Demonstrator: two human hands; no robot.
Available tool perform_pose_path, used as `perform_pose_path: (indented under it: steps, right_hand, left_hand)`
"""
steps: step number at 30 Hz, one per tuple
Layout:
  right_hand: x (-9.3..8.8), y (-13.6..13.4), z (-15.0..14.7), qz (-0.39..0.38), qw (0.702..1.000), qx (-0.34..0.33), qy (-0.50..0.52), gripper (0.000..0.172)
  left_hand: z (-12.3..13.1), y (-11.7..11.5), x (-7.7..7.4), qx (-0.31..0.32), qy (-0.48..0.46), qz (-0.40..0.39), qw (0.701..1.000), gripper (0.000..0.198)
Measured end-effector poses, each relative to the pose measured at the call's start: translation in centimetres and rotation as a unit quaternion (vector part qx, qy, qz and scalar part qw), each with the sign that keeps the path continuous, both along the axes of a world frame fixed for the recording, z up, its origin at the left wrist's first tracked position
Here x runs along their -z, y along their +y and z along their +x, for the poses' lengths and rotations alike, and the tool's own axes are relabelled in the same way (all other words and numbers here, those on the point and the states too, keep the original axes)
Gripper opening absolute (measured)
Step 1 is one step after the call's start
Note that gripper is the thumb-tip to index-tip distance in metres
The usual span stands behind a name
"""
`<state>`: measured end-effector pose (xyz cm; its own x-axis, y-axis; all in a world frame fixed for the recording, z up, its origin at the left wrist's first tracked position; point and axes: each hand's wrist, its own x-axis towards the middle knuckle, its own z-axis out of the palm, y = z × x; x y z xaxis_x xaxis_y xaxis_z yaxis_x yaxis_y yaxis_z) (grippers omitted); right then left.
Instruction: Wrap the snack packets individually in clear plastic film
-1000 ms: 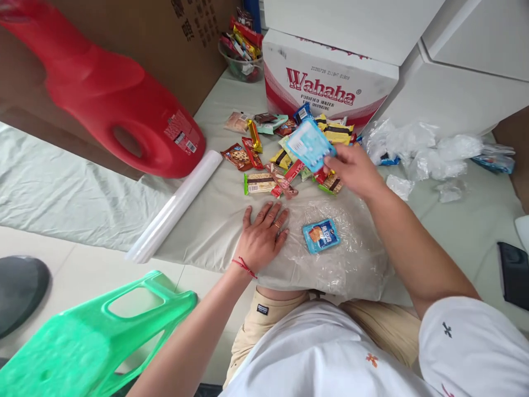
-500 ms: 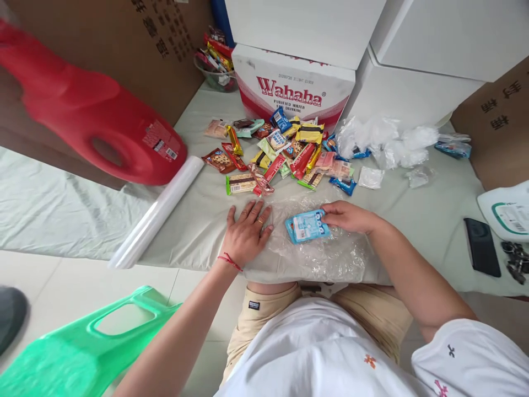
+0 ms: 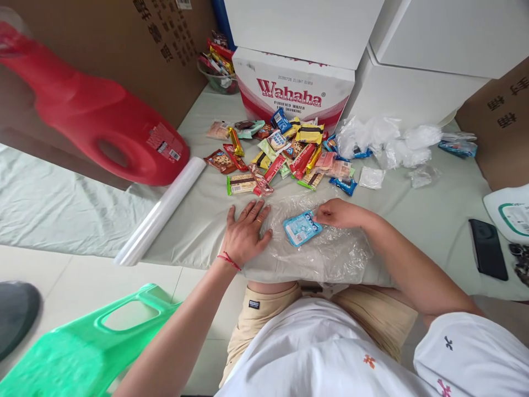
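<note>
Spread flat, my left hand [image 3: 247, 234] rests on the cloth at the left edge of a crumpled sheet of clear plastic film [image 3: 339, 253]. My right hand [image 3: 339, 213] is closed, its fingertips pinching the upper right corner of a light blue snack packet [image 3: 301, 227]. The packet lies over the film, its printed side up. Just beyond both hands is a loose pile of wrapped snacks [image 3: 275, 160] in red, yellow, blue and green. A roll of cling film [image 3: 161, 209] lies slanted to the left of my left hand.
A red jug [image 3: 111, 127] stands left, with a green plastic piece [image 3: 95, 336] below it. Behind the snacks is a Wahaha carton [image 3: 289, 91], beside a bowl of snacks [image 3: 219, 82]. Wrapped plastic bundles [image 3: 388, 140], a phone [image 3: 487, 249] and a white bottle [image 3: 512, 209] are right.
The blue packet has turned and shifted slightly left, lying nearer the film. My right hand has moved a little left with it. My left hand has stayed in place.
</note>
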<state>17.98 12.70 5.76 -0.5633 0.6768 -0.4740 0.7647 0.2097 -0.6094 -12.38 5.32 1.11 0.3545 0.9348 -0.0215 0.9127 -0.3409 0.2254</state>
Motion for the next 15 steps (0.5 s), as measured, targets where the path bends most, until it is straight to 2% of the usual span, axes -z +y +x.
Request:
perform_pose_path:
  steps: [2, 4, 6, 8, 10, 13, 15]
  right_hand:
    - [-0.8, 0.3, 1.0, 0.054, 0.998, 0.033, -0.018, 0.049]
    - [-1.5, 1.4, 2.4, 0.127, 0.986, 0.102, -0.04, 0.047]
    - [-2.0, 3.3, 4.0, 0.223, 0.954, 0.186, -0.078, 0.038]
    - [-2.3, 5.7, 5.2, 0.308, 0.919, 0.219, -0.114, 0.027]
    - [-2.5, 8.3, 5.6, 0.353, 0.911, 0.169, -0.131, 0.027]
    - [-3.2, 12.3, 4.5, 0.373, 0.911, 0.063, -0.164, 0.03]
    - [-3.6, 15.0, 3.1, 0.369, 0.897, 0.071, -0.232, 0.024]
  left_hand:
    - [0.0, 0.0, 0.0, 0.001, -0.002, 0.0, 1.0, 0.065]
    - [-0.1, 0.1, 0.1, 0.002, -0.004, 0.001, 1.0, 0.065]
    - [-0.2, 0.1, 0.2, 0.002, -0.006, 0.004, 1.0, 0.065]
    - [-0.2, 0.1, 0.2, 0.003, -0.008, 0.005, 1.0, 0.064]
    - [-0.2, 0.1, 0.3, 0.003, -0.01, 0.007, 1.0, 0.064]
    - [-0.2, 0.1, 0.3, 0.005, -0.011, 0.007, 1.0, 0.064]
    - [-0.2, 0.2, 0.4, 0.006, -0.011, 0.008, 1.0, 0.064]
